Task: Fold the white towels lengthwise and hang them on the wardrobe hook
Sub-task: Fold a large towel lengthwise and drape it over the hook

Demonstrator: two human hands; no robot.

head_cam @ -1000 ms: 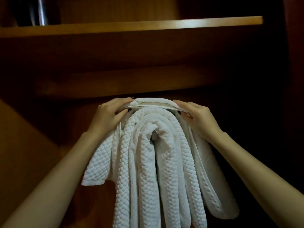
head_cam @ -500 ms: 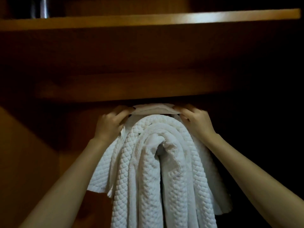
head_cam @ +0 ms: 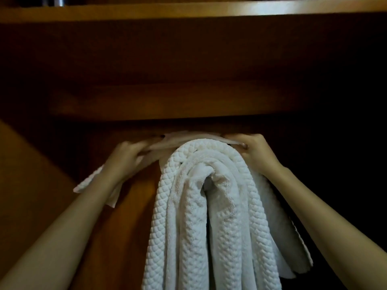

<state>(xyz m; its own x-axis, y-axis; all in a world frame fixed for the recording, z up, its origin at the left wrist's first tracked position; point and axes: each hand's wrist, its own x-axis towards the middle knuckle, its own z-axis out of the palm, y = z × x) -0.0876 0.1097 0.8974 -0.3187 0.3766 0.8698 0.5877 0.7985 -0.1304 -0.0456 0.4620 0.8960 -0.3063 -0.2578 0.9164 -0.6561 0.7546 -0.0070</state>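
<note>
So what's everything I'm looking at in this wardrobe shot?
hanging towels: several draped layers, exact count unclear; white; centre, the hook hidden beneath them.
top towel: one; white; stretched flat over the bundle, ends trailing down both sides.
shelf: one; light brown wood; across the top.
metal object: one; silver; above the shelf, top left, mostly cut off.
wardrobe panel: one; dark brown; behind the towels.
left hand: one; grips the top towel's left side.
right hand: one; grips its right side.

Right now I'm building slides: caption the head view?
Left hand and right hand grip a white towel over hung towels in a wardrobe.
</note>
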